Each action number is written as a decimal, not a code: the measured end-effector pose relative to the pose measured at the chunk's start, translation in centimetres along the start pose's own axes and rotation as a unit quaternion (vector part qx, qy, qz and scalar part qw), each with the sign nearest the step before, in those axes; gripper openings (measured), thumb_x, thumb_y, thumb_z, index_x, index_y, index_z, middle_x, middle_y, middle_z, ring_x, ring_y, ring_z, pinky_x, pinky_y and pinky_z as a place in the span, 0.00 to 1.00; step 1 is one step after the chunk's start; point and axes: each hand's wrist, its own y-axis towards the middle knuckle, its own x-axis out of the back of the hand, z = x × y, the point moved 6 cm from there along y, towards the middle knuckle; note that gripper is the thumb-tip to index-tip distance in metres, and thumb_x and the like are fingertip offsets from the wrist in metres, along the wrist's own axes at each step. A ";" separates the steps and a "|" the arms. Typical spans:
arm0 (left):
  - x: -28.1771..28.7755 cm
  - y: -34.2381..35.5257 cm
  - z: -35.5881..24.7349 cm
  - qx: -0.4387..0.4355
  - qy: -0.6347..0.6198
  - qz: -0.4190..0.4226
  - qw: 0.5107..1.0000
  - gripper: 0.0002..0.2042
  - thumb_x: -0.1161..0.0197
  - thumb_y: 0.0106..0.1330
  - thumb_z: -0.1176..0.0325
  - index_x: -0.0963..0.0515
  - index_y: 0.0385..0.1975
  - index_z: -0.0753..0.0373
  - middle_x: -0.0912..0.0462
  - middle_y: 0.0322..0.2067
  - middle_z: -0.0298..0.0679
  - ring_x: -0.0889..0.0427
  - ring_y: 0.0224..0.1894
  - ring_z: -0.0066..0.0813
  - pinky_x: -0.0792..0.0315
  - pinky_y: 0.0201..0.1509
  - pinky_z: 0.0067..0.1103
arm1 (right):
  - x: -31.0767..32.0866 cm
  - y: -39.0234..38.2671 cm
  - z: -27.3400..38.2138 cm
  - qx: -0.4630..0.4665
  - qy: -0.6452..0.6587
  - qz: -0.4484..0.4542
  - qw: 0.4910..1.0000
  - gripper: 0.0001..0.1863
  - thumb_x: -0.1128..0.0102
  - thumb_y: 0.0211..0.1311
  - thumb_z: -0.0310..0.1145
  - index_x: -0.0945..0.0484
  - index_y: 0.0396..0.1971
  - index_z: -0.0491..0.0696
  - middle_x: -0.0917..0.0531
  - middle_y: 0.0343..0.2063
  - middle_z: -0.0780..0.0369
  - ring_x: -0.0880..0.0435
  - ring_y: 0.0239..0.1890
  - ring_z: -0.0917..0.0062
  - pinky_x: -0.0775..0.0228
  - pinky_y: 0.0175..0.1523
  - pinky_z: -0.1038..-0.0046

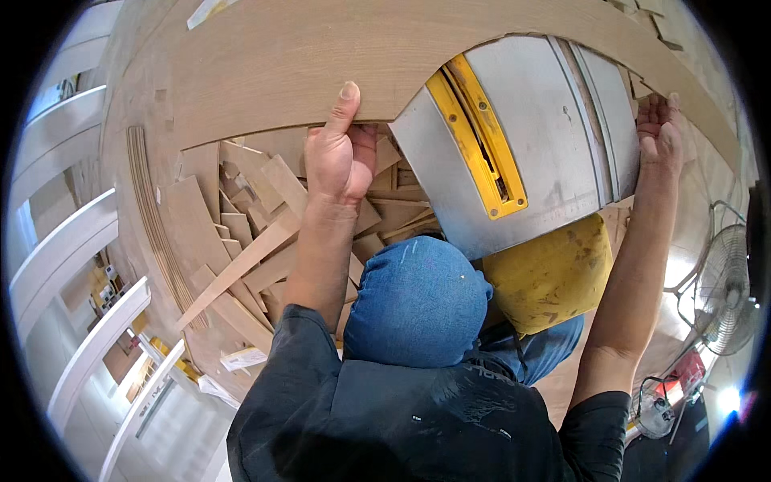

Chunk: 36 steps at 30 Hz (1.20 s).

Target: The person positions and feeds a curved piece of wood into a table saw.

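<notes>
A wide light-brown wooden board (pixel 281 64) spans the upper part of the head view, its near edge cut inward above the saw. My left hand (pixel 344 157) is closed on that near edge, thumb on top and fingers curled beneath. Farther right, my right hand (pixel 660 132) grips the board's narrower part, its fingers partly hidden under the edge. Between my hands lies the grey metal top of a table saw (pixel 554 120), with a long yellow insert (pixel 482 145) around the slot. The board covers the saw's far part.
Wood offcuts (pixel 265 201) lie heaped left of the saw, beside a stack of thin strips (pixel 157 217). A stained yellow box-like piece (pixel 554 273) sits below the saw's front, near my denim-covered knee (pixel 422 301). White frames (pixel 68 249) stand at left, a fan (pixel 723 289) at right.
</notes>
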 end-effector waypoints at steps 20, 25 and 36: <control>3.1 -2.3 -0.8 0.018 -0.006 -0.042 0.999 0.17 0.31 0.69 0.70 0.26 0.55 0.64 0.19 0.52 0.41 0.18 0.54 0.33 0.20 0.61 0.33 | -2.1 -1.9 -0.5 -0.068 -0.056 0.042 0.995 0.08 0.36 0.71 0.34 0.22 0.38 0.45 0.18 0.31 0.60 0.17 0.36 0.70 0.22 0.44 0.68; 3.3 -2.5 -1.0 0.013 -0.005 -0.038 0.999 0.17 0.32 0.69 0.70 0.25 0.55 0.64 0.19 0.53 0.41 0.18 0.55 0.33 0.20 0.62 0.33 | -2.1 -1.9 -0.6 -0.074 -0.058 0.057 0.994 0.08 0.36 0.71 0.34 0.22 0.39 0.45 0.17 0.32 0.59 0.17 0.37 0.70 0.22 0.45 0.68; 4.7 -3.0 -1.2 0.013 -0.009 -0.045 0.999 0.20 0.34 0.70 0.71 0.29 0.60 0.64 0.21 0.57 0.42 0.19 0.58 0.36 0.20 0.65 0.35 | -2.2 -1.9 -1.0 -0.090 -0.054 0.076 0.992 0.08 0.36 0.70 0.33 0.21 0.38 0.44 0.16 0.33 0.60 0.17 0.37 0.71 0.22 0.44 0.69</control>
